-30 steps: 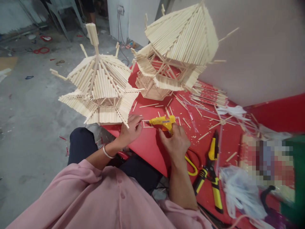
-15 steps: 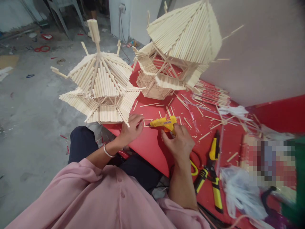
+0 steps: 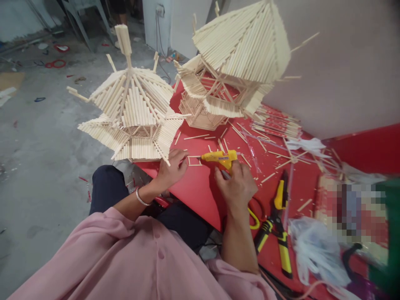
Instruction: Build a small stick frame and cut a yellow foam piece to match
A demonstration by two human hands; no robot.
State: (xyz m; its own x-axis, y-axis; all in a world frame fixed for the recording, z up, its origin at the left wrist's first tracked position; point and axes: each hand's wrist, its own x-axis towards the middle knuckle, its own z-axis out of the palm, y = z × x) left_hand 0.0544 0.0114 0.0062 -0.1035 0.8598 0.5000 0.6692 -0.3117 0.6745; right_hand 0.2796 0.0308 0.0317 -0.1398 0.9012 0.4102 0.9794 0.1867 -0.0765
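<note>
My right hand (image 3: 235,186) is closed around the handle of a yellow glue gun (image 3: 218,157), whose nozzle points left over the red table (image 3: 200,187). Just left of the nozzle lies a small square frame of thin wooden sticks (image 3: 194,161). My left hand (image 3: 171,167) rests at the table's edge beside that frame, fingers curled and pressing on the sticks. A silver bangle (image 3: 140,199) circles my left wrist.
Two pagoda-like models of wooden sticks stand near: one (image 3: 133,106) off the table's left edge, a taller one (image 3: 233,62) at the back. Loose sticks litter the red top. Yellow-and-black cutters (image 3: 276,221), clear plastic bags (image 3: 315,254) and packs of sticks (image 3: 275,123) lie right.
The glue gun and my right hand have drawn back slightly to the right, away from the small stick frame. My left hand has stayed in place.
</note>
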